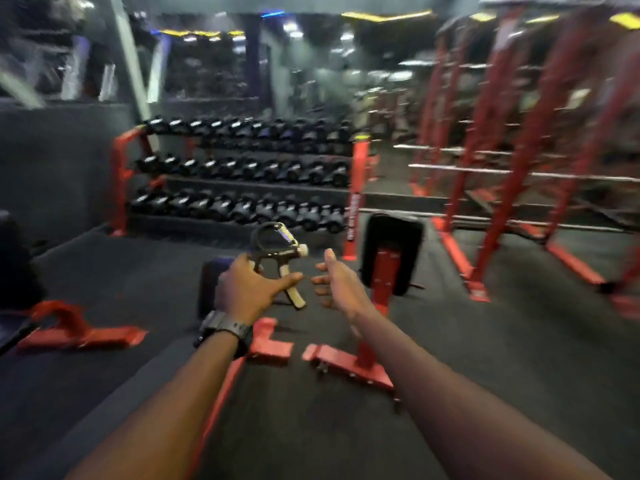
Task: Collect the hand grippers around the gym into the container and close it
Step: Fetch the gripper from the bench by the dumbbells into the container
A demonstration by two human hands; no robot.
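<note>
Head view of a gym floor, blurred by motion. Both bare forearms reach forward over the dark rubber floor (485,341). The left hand (247,289), with a dark watch (223,329) on its wrist, grips a hand gripper (280,252): the fingers close around one of its handles, the thumb stretches to the right, and the tool's looped top with its spring points up and away. The second, tan-padded handle (294,296) hangs free below the hand. The right hand (341,284) is open and empty, palm turned toward the left hand, fingers spread, just beside the gripper but not touching it.

Beyond the hands stands a black padded bench (393,251) on a red frame, its red foot (346,363) resting on the floor near the right forearm. Behind it, a red rack (358,188) carries three rows of black dumbbells (242,168). Red power racks (519,133) with steel bars fill the right side. A further red frame piece (86,336) lies at the lower left.
</note>
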